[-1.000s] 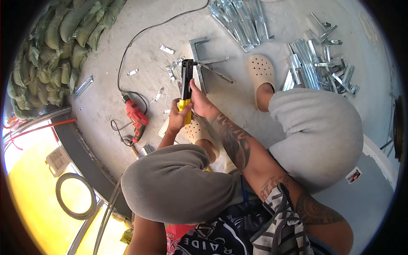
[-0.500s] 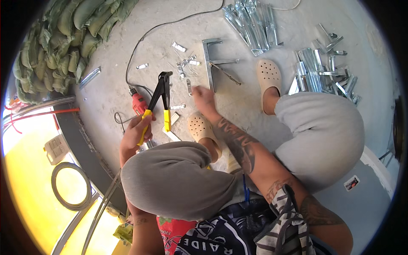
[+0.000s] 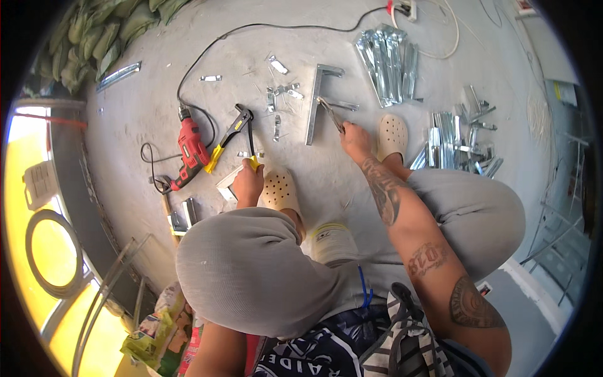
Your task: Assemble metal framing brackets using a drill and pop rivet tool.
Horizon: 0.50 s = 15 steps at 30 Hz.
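Note:
My left hand (image 3: 248,182) is closed around one yellow grip of a hand riveter (image 3: 231,132). The riveter has a black body and its two handles spread apart; it is at floor level beside the red drill (image 3: 191,144). To the right, my right hand (image 3: 357,142) grips the handle end of slim, worn metal pliers (image 3: 331,114). Their tip reaches over an F-shaped galvanized metal frame (image 3: 311,116) on the floor. Several small metal clips (image 3: 276,129) lie between the riveter and the frame.
Long folded metal channels (image 3: 383,66) lie beyond the frame, with more cut metal pieces (image 3: 449,141) at the right. Green sacks (image 3: 88,38) are stacked far left. The drill's black cord (image 3: 264,25) curves across the floor. A white bucket (image 3: 333,244) stands between my legs.
My left hand has lowered the riveter toward the floor and now holds its other grip. My right hand has moved right and taken hold of the pliers lying on the frame.

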{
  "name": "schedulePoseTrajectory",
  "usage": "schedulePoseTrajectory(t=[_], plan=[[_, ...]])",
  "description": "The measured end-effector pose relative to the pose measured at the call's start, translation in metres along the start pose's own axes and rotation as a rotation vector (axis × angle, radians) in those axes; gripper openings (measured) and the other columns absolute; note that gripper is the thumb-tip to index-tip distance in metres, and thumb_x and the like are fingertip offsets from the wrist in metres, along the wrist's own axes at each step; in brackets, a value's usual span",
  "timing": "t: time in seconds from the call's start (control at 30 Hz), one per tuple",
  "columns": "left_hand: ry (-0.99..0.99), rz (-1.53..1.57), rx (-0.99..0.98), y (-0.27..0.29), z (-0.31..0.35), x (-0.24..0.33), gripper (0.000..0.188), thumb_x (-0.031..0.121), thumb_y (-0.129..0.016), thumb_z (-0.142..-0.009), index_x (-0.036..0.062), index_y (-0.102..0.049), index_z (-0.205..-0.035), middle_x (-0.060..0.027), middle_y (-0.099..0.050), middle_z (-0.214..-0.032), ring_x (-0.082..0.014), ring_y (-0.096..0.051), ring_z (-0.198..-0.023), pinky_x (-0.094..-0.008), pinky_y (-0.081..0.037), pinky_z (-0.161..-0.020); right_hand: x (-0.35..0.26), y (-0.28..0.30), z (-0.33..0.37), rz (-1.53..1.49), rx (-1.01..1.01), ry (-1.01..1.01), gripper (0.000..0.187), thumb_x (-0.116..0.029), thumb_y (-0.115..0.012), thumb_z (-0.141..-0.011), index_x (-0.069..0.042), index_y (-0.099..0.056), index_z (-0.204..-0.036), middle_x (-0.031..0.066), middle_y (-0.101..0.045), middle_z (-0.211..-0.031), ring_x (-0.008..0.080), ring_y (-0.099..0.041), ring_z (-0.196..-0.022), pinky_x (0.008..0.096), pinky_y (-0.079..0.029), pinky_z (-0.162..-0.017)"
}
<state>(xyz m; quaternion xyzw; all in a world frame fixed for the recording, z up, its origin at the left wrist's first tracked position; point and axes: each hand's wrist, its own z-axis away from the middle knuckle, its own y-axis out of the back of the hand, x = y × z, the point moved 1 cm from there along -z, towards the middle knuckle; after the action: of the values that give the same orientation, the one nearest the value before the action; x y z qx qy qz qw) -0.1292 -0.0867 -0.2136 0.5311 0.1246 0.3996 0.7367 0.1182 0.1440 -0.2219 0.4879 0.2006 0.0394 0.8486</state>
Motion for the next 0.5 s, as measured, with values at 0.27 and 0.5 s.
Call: schedulePoseTrajectory(t=[0.27,0.5], plan=[[-0.185,0.604,-0.267,0.048,0.014,0.06,0.037,0.04,-0.061,-0.094,0.0035,-0.057,-0.096,-0.0155,-0.064,-0.085,-0.0336,-0.061,-0.072,-0.0401,-0.049,-0.07,-0.064,0.049,-0.007,-0.754,-0.201,-0.062,0.023,-0.025,-0.07,-0.087,-0.002,-0.067,-0.084,0.0081,-0.067,-0.075,0.0178,-0.066,-0.068,0.0313,-0.049,-0.063],[-0.244,1.26,-0.646,0.024,-0.023,0.122,0.043,0.048,-0.04,-0.104,0.0074,-0.054,-0.101,-0.0041,-0.058,-0.076,-0.0136,-0.055,-0.067,-0.0287,-0.044,-0.062,-0.096,0.054,-0.019,-0.643,-0.278,-0.14,0.024,-0.025,-0.071,-0.086,-0.002,-0.068,-0.083,0.0031,-0.064,-0.073,0.0102,-0.056,-0.061,0.0263,-0.042,-0.055]])
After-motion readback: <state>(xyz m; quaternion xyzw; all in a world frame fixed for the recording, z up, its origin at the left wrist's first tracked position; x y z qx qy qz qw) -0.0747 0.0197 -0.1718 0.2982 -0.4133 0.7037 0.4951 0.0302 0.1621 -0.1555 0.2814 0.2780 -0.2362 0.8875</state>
